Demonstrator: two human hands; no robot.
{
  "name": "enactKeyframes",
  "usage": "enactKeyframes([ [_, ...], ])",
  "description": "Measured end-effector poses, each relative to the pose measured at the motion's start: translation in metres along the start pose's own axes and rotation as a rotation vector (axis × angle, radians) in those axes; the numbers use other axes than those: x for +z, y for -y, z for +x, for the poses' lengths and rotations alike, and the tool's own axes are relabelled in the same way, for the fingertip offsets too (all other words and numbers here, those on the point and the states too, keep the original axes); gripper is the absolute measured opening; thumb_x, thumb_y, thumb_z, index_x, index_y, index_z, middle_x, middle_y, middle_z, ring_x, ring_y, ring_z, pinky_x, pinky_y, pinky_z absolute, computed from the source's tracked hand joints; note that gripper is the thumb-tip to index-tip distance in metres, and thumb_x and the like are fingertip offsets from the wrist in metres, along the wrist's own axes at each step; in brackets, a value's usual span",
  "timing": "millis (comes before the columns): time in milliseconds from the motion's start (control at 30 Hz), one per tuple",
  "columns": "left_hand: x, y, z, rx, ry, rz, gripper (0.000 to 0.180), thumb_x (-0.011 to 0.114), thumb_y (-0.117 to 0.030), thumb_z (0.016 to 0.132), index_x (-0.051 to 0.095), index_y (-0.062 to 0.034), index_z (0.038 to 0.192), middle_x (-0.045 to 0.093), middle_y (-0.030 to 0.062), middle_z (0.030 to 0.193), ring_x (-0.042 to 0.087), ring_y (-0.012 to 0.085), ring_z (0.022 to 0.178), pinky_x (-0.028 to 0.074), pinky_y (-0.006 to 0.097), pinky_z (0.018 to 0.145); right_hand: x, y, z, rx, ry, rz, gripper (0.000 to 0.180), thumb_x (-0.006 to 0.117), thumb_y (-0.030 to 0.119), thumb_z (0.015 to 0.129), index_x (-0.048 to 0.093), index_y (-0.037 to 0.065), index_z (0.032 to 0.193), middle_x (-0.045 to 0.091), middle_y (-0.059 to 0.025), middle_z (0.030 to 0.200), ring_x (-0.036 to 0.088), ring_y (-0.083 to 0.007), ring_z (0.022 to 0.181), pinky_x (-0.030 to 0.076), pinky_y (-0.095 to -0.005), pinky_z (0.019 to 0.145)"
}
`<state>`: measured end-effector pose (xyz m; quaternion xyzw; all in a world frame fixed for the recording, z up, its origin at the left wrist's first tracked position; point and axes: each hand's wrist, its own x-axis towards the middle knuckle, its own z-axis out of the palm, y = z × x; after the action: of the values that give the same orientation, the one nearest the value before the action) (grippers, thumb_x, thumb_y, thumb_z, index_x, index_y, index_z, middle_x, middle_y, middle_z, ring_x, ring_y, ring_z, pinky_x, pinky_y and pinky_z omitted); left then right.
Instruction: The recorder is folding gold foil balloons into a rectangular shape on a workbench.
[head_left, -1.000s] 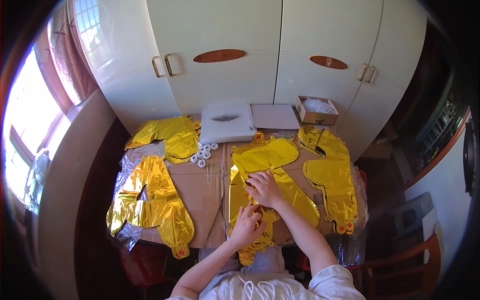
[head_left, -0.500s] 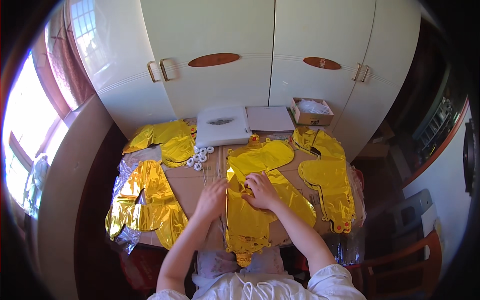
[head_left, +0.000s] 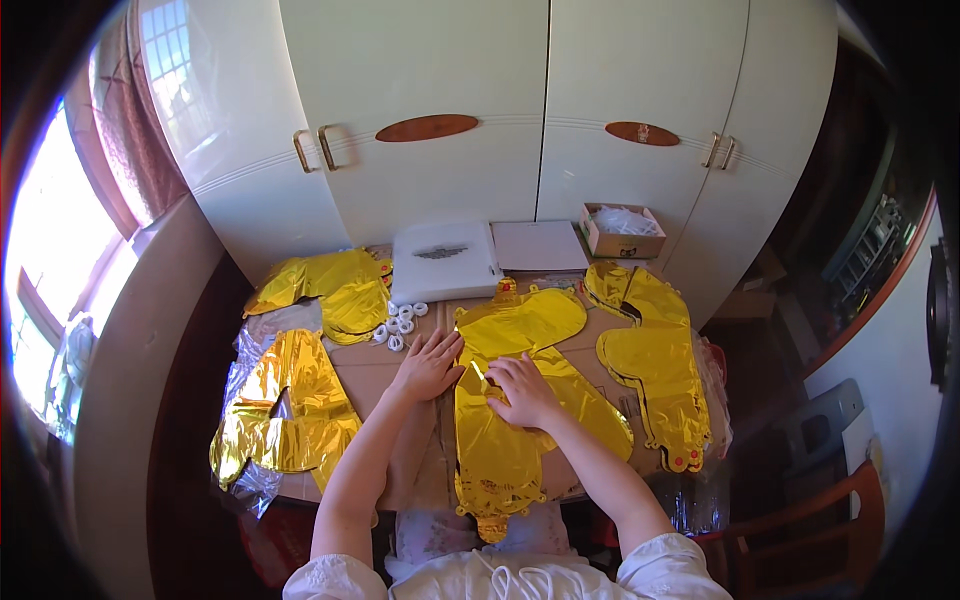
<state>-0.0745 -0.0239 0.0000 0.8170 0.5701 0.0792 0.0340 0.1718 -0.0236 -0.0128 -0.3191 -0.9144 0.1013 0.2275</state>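
A flat gold foil balloon (head_left: pixel 500 445), shaped like a letter, lies in front of me on the cardboard-covered table. My left hand (head_left: pixel 428 366) rests flat at its left edge, fingers stretched out and pointing to the far right. On the middle of the foil is my right hand (head_left: pixel 526 392), its fingers slightly bent and thumb apart, touching the surface. Neither hand holds anything that I can see. Beyond the left hand sits a cluster of small white ribbon rolls (head_left: pixel 402 322).
More gold foil balloons lie around: an A-shaped one (head_left: pixel 300 445) near left, another (head_left: pixel 350 305) far left, and a stack (head_left: pixel 665 375) at right. Behind are a white case (head_left: pixel 445 262), a pale flat box (head_left: pixel 538 246) and a small carton (head_left: pixel 625 243) of clear plastic pieces. Cabinets (head_left: pixel 420 60) stand beyond.
My left hand has moved slightly away from me along the balloon's left edge and flattened out. My right hand has shifted slightly nearer to me on the foil.
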Motion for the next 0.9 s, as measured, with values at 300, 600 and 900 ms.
enactKeyframes([
  [300, -0.005, 0.0, 0.001, 0.005, 0.045, 0.08, 0.072, 0.039, -0.058, 0.093, 0.033, -0.01, 0.147, 0.03, 0.0053, 0.154, 0.02, 0.0277, 0.145, 0.014, 0.052, 0.116, -0.005, 0.006, 0.001, -0.035, 0.004, 0.032, 0.039, 0.058, 0.016, 0.082, 0.063, 0.023, 0.12, 0.049, -0.0114, 0.134, 0.041, -0.0288, 0.13, 0.025, -0.0585, 0.111],
  [600, -0.009, -0.002, -0.002, 0.051, 0.083, 0.145, 0.087, 0.047, -0.072, 0.082, 0.029, -0.0209, 0.15, 0.026, 0.0138, 0.155, 0.018, 0.0371, 0.144, 0.016, 0.057, 0.114, -0.012, 0.012, 0.003, -0.008, 0.06, 0.047, 0.043, 0.067, 0.041, 0.08, 0.064, 0.019, 0.117, 0.048, -0.0118, 0.137, 0.038, -0.0291, 0.132, 0.022, -0.0572, 0.112],
  [900, -0.01, -0.005, 0.0, 0.07, 0.076, 0.161, 0.101, 0.052, -0.08, 0.072, 0.028, -0.0194, 0.15, 0.025, 0.0172, 0.154, 0.018, 0.0388, 0.144, 0.017, 0.058, 0.113, -0.012, 0.004, 0.001, -0.013, 0.092, 0.071, 0.053, 0.07, 0.047, 0.076, 0.062, 0.015, 0.117, 0.043, -0.0141, 0.14, 0.034, -0.0311, 0.136, 0.018, -0.0558, 0.115],
])
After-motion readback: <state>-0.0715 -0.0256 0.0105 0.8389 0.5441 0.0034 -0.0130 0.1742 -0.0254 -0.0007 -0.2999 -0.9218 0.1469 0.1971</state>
